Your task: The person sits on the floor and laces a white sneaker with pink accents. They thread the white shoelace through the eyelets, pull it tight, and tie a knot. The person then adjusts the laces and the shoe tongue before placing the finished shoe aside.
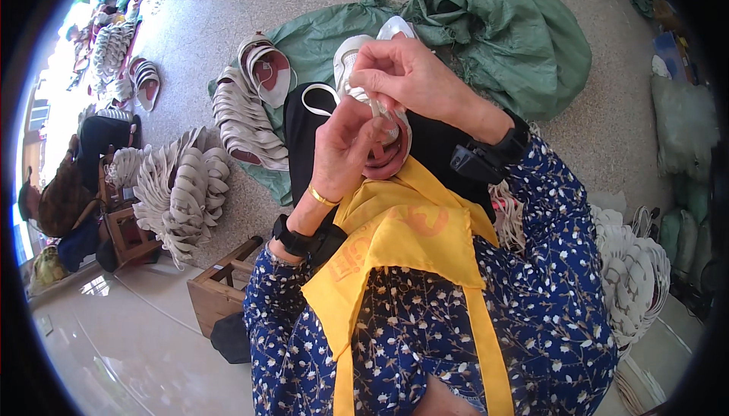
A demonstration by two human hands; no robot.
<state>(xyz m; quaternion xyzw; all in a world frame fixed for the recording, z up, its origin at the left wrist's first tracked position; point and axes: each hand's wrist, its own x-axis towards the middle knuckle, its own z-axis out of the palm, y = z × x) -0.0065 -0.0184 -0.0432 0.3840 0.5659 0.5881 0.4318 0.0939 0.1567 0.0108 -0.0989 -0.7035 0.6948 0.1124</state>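
A white shoe upper with a reddish lining [389, 159] lies in my lap, its toe pointing away from me. My left hand [343, 146] is closed at its opening, thumb and fingers pinching a white shoelace [373, 106]. Just above and to the right, my right hand [406, 78] also pinches at the lace, with its fingertips pressed together. The fingers cover much of the lacing area. A white loop [320, 99] lies on the dark cloth left of the upper. Beneath the work spreads a yellow apron [402, 219].
Stacked pale shoe uppers [247, 124] rest on green sacking [319, 33] at the left. A bulging green sack [524, 44] sits beyond my right hand. More bundled uppers [186, 188] and a wooden stool [216, 294] stand left; another bundle [626, 272] is at my right.
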